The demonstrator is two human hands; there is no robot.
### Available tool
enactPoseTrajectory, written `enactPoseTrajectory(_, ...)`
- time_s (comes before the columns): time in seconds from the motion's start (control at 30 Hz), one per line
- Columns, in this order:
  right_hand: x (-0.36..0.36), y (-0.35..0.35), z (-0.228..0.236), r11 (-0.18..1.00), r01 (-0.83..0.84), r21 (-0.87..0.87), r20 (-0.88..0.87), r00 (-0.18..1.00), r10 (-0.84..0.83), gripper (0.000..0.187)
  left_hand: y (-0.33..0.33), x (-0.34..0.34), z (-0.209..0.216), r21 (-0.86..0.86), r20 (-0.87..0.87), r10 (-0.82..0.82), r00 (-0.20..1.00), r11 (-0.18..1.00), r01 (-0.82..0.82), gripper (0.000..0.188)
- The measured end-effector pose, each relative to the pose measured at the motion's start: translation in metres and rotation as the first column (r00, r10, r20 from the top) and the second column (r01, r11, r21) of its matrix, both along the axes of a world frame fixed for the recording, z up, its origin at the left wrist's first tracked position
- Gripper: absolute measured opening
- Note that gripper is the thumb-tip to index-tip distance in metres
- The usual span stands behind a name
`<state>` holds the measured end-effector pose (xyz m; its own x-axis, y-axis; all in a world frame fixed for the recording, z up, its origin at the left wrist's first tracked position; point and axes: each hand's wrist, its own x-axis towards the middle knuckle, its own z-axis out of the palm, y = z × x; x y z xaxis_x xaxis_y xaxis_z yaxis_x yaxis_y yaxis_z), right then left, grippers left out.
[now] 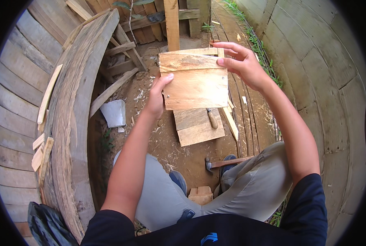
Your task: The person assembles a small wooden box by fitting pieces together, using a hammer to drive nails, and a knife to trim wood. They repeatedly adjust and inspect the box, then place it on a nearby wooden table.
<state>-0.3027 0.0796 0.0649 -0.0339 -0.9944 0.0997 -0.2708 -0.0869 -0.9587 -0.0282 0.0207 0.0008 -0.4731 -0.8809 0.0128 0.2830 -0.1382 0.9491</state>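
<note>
A wooden box-like piece (195,88), made of nailed boards, is held up in front of me. Its near face is a pale panel of two boards with small nail heads near the edges. My left hand (157,92) grips its left edge, thumb on the panel and fingers hidden behind. At the upper right corner, my right hand (242,63) closes on it with the thumb in front and fingers over the far side. Below it on the ground lies a wooden board (199,133). A tool with a rounded wooden handle (212,119) rests there, its far end hidden behind the held piece.
A hammer (209,165) lies by my right foot. Wood blocks (200,195) sit between my feet. To the left stands a thick wooden bench (74,123) with offcuts; a white block (114,113) is beside it. A wall (314,82) runs along the right.
</note>
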Motion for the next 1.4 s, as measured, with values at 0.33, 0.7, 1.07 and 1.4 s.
enactPoseTrajectory(0.33,0.009,-0.007,-0.012,0.998,-0.058,-0.017,0.083,0.995,0.06,0.058,-0.012,-0.008,-0.021,0.011,0.055,0.017,0.998,1.0,-0.018,0.08)
enactPoseTrajectory(0.7,0.009,-0.01,-0.023,0.976,-0.133,-0.173,-0.061,0.99,0.124,0.044,0.005,-0.01,0.011,0.094,0.065,0.014,0.998,0.995,-0.02,0.085)
enactPoseTrajectory(1.07,0.009,-0.01,-0.021,0.975,-0.135,-0.177,-0.054,0.99,0.128,0.04,0.006,-0.012,0.007,0.037,0.064,0.061,0.996,0.997,-0.064,0.082)
enactPoseTrajectory(1.4,0.008,-0.009,-0.024,0.968,-0.135,-0.212,-0.074,0.99,0.122,0.038,0.004,-0.013,0.007,-0.002,0.066,0.067,0.996,0.998,-0.067,0.082)
